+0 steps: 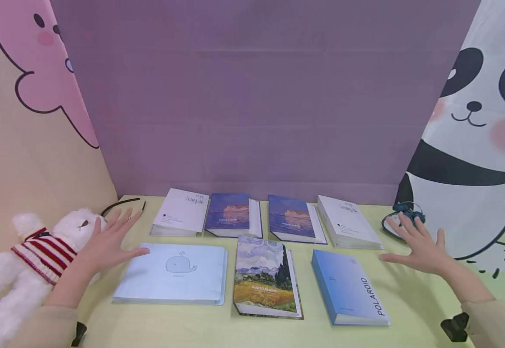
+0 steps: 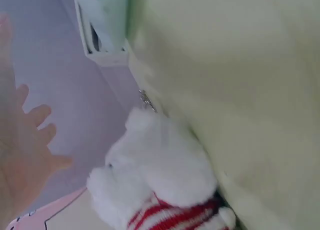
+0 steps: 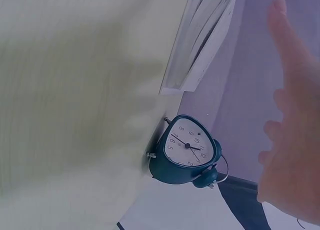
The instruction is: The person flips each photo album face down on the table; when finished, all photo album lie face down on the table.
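My left hand [image 1: 110,244] is raised with its fingers spread and holds nothing. In the head view it overlaps the head of a white plush bear [image 1: 50,253] in a red-striped sweater, and a light blue whale album [image 1: 169,280] lies to its right. On the other side my right hand [image 1: 422,251] is also spread, with nothing in it. Behind its fingers stands a dark teal alarm clock [image 3: 185,150]. A blue Polaroid album [image 1: 350,290] lies left of that hand. Between the hands, near the middle, is a landscape-cover photo album [image 1: 265,278].
Along the back lie a left white album [image 1: 180,212], two sunset-sea photo albums [image 1: 228,212] and a right white album [image 1: 348,222]. A purple backdrop [image 1: 252,96] rises behind the pale yellow table [image 1: 182,328]. A panda picture [image 1: 469,150] covers the right side.
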`<act>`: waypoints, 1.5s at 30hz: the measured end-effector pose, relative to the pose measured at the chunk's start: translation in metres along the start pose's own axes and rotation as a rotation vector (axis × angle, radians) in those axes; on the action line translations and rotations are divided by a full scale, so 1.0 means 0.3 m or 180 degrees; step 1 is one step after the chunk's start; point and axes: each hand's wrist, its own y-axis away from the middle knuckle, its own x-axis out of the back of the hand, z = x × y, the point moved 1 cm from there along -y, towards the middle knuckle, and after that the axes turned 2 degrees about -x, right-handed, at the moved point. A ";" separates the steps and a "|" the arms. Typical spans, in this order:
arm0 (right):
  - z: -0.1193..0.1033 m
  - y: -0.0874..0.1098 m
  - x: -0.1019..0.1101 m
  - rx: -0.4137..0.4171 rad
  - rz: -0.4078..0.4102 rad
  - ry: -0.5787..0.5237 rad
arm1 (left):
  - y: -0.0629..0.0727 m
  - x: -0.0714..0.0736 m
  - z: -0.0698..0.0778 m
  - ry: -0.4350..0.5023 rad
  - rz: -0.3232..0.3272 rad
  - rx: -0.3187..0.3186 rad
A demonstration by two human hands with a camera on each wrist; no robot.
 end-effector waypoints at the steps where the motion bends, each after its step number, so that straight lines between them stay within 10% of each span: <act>1: -0.002 -0.003 0.005 0.0001 -0.0029 -0.0024 | -0.009 0.002 0.008 0.0051 -0.0018 -0.0007; 26: -0.048 -0.099 0.016 0.0245 0.0452 -0.0472 | -0.327 -0.091 0.329 0.1158 -0.0009 -0.0201; 45: -0.109 -0.183 -0.039 0.0132 0.0183 -0.0620 | -0.518 -0.106 0.658 0.1729 -0.0262 -0.0606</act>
